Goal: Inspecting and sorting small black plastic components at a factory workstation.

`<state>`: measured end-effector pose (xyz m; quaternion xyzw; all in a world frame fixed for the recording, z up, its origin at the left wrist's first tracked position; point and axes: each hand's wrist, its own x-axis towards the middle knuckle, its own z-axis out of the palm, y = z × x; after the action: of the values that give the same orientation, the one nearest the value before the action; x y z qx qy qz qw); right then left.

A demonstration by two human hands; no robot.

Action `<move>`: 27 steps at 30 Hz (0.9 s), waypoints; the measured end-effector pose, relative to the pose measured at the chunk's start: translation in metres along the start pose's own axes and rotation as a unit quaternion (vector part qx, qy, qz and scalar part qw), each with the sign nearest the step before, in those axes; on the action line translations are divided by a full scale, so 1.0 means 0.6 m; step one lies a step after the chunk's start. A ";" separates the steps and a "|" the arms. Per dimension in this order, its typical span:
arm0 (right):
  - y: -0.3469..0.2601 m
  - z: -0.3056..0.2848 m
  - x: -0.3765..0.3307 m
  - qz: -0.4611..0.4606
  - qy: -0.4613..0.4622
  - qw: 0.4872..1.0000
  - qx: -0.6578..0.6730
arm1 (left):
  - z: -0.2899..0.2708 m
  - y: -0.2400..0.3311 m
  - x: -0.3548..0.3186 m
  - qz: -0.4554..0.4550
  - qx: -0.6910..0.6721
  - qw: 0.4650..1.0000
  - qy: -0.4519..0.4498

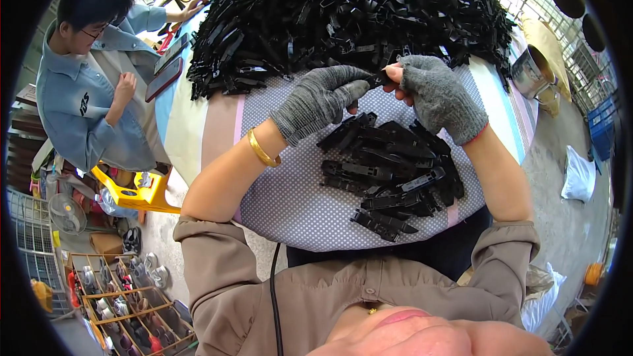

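Both my hands wear grey knitted gloves with bare fingertips and meet above the middle of the table. My left hand (324, 100) and my right hand (440, 95) pinch a small black plastic part (378, 80) between them, one at each end. Most of the part is covered by my fingers. Just below my hands lies a loose pile of similar black plastic parts (395, 165), several of them long and narrow. Beyond my hands rises a far larger heap of black plastic parts (343, 13).
The table (283, 204) has a patterned, striped cloth. At the left a person in a light blue jacket (86, 112) sits near two phones (165, 79). A yellow stool (142, 191) and a shoe rack (132, 303) stand left; a metal can (531, 72) is at the right edge.
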<state>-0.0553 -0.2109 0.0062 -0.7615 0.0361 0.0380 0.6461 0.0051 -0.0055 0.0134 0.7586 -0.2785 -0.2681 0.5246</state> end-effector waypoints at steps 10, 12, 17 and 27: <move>-0.009 0.008 -0.009 -0.009 -0.031 0.998 0.061 | 0.003 0.003 -0.006 0.070 0.070 0.995 0.014; -0.016 0.009 -0.014 -0.038 -0.006 0.990 0.136 | 0.010 0.000 -0.004 0.127 0.075 0.989 -0.009; -0.025 0.055 -0.042 -0.171 -0.028 0.981 0.085 | 0.057 0.004 -0.010 0.259 0.173 0.950 -0.012; -0.007 -0.049 0.030 -0.227 0.110 0.966 -0.047 | 0.055 0.023 -0.030 0.290 0.319 0.902 -0.029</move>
<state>-0.0365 -0.2395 0.0132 -0.7784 -0.0690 -0.1922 0.5936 -0.0325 -0.0179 0.0185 0.7630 -0.5714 -0.0228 0.3013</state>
